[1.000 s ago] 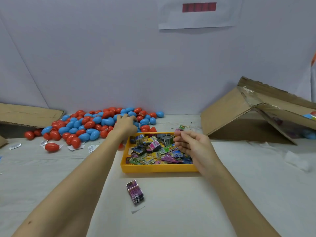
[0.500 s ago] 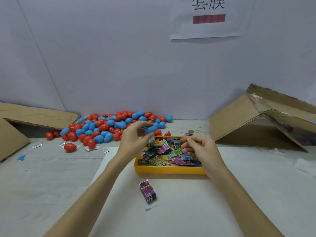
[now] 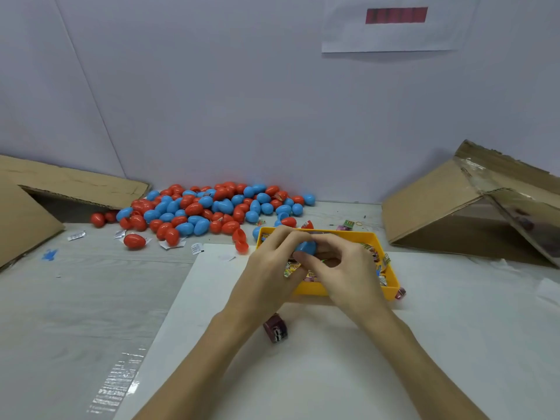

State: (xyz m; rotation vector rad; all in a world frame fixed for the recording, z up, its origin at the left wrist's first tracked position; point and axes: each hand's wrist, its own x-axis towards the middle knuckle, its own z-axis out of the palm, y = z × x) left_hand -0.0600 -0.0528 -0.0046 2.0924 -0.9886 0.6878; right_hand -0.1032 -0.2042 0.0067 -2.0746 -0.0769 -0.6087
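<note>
In the head view, a blue egg (image 3: 306, 247) has been brought from the egg pile (image 3: 212, 210) behind the yellow tray (image 3: 363, 237) and is now held just above that tray, so opening or filling is judged next. The egg is grasped by the curled fingers of the left hand (image 3: 269, 268) and pinched by the right hand (image 3: 348, 277).

A heap of red and blue eggs (image 3: 212, 207) lies against the back wall, with one red egg (image 3: 134, 241) and some paper slips (image 3: 76, 236) just in front of it. Cardboard (image 3: 75, 186) lies flat at far left, and a tipped box (image 3: 439, 207) sits at right. A small purple box (image 3: 275, 330) rests on the white sheet (image 3: 333, 374), and a paper sign (image 3: 394, 34) hangs on the wall.
</note>
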